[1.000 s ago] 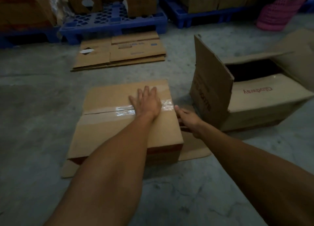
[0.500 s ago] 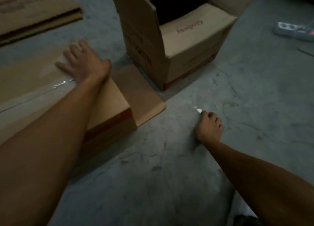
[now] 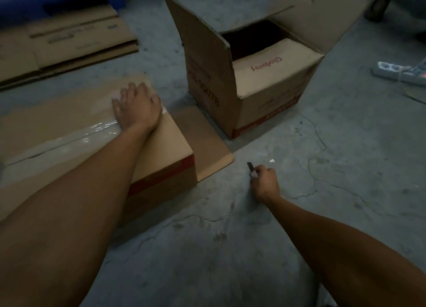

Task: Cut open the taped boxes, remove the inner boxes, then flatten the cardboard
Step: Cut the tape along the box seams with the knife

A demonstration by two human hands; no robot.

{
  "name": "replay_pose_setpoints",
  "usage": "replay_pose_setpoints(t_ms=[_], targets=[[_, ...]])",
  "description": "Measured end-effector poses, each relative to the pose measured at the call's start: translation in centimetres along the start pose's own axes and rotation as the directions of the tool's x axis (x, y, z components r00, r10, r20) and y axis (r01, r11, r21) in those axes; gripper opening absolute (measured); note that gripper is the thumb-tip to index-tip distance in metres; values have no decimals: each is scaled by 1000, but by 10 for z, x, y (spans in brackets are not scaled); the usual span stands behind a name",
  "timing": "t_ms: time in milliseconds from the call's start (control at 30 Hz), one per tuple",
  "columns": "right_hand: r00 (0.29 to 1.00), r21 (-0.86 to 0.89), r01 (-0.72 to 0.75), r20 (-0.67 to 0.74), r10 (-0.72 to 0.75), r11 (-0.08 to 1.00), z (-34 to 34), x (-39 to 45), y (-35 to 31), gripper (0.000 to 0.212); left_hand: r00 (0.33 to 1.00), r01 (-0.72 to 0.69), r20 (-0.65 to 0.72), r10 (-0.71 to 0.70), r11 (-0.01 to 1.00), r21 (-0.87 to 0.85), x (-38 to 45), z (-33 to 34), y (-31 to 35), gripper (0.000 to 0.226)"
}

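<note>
Right grip: the right hand (image 3: 265, 183) is curled around a small dark cutter (image 3: 251, 168), whose tip pokes up out of the fist, low over the concrete floor (image 3: 230, 260).
Left grip: the left hand (image 3: 138, 107) lies flat, fingers straight and spread, pressing on the top of the taped box (image 3: 159, 150) near its right end.
Taped box: it sits on the floor at the left, a strip of glossy clear tape (image 3: 99, 128) running along the seam of its closed top flaps, with the left hand resting partly on that tape; a red band runs along the near side.
Loose flap: a cardboard flap (image 3: 202, 145) lies flat on the floor against the taped box's right side, between it and the opened box.
Opened box: a second carton (image 3: 265, 83) stands just beyond the flap, its top flaps raised and the inside dark; red lettering marks one inner flap and the side.
Flattened cardboard: a stack of folded-flat boxes (image 3: 64, 46) lies on the floor at the upper left, well apart from the hands.
Surroundings: a white power strip (image 3: 398, 72) rests on the floor at the far right, and a small white scrap (image 3: 272, 160) lies just beside the right hand.
</note>
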State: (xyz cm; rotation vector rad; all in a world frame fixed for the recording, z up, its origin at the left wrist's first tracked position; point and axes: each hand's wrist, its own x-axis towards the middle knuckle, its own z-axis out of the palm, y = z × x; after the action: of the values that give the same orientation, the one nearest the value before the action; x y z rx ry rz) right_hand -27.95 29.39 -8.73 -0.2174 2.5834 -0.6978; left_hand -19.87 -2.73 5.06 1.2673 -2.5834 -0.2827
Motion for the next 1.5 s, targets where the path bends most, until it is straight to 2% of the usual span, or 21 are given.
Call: replay_pose_setpoints(t_ms=[100,233,333,400,467,567,667,733,833,867,900,1000,1167,1333,1500], targets=[[987,121,157,-1,-158,980,3,-7,-47,28,999,-35,11,35,999,-10,-10,-5,-7,57],[967,338,187,101,-233,922,-9,-6,-143,19,999,7,37,-7,1000,3,-17,-18,-15,52],[955,374,260,39,-295,890,-27,-7,-208,23,992,102,76,-103,995,13,-26,-29,-36,51],[923,282,375,-20,-385,883,-41,-10,-241,28,981,177,82,-177,984,8,-34,-36,-58,52],[856,144,512,-10,-516,847,-53,-20,-271,28,967,246,58,-247,969,16,-44,-43,-83,52],[707,-108,706,180,-684,700,-48,-44,-304,27,938,344,46,-344,939,23,-59,-55,-115,52],[584,-234,812,322,-745,535,-27,-61,-327,27,902,431,28,-432,902,30,-67,-66,-134,54],[516,-257,855,337,-788,450,-10,-69,-340,29,834,551,18,-551,835,14,-76,-69,-149,59],[368,-306,916,378,-849,261,20,-87,-356,31,603,795,51,-796,595,-121,-102,-73,-170,70],[317,-321,927,390,-865,195,30,-92,-358,31,542,835,74,-837,526,-160,-109,-75,-173,71],[278,-320,935,390,-878,154,37,-97,-361,31,520,847,94,-849,498,-185,-114,-78,-173,70],[197,-285,954,352,-915,96,54,-110,-367,31,579,811,107,-808,557,-180,-123,-85,-174,61],[63,-325,944,331,-942,-51,71,-122,-377,29,671,741,121,-732,654,-153,-134,-84,-184,54],[4,-296,951,304,-953,-91,81,-131,-385,28,712,698,200,-673,646,-309,-139,-85,-188,52],[-72,-294,942,301,-951,-164,97,-146,-393,28,728,658,106,-677,648,-383,-141,-78,-194,47]])
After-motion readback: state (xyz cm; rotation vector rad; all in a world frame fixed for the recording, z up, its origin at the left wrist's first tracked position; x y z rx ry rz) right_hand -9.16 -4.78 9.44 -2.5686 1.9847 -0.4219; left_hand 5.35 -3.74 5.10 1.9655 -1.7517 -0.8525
